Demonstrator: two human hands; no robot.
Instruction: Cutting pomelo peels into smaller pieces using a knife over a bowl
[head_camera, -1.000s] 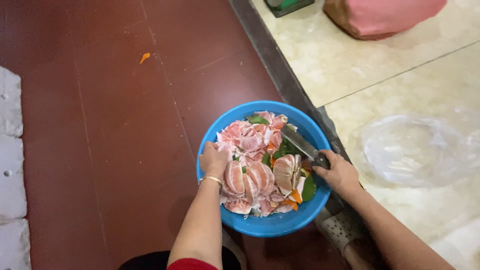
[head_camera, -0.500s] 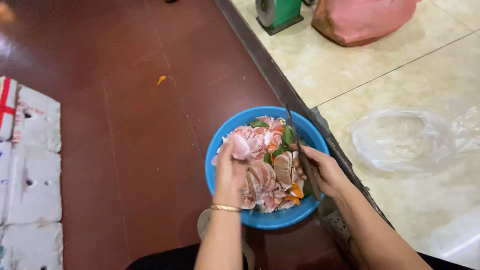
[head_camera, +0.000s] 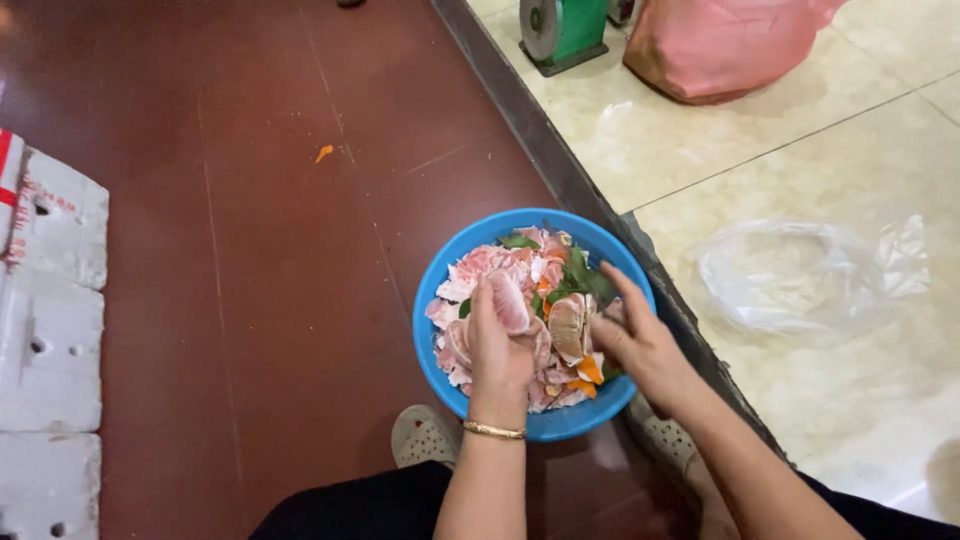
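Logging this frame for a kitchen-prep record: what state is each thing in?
Blue bowl: on the red floor, heaped with pink peel pieces and leaves.
Pink peel piece: lifted, gripped in the left hand.
Right hand: fingers spread over the bowl's right side; holding anything, cannot tell.
Clear plastic bag: crumpled, lying flat on the tiles.
Pink bag: full, bulging.

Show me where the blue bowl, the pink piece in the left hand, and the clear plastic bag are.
blue bowl (head_camera: 436, 295), head view, left rim.
pink piece (head_camera: 508, 300), head view, its middle, held by the left hand (head_camera: 497, 352).
clear plastic bag (head_camera: 800, 275), head view, its middle.
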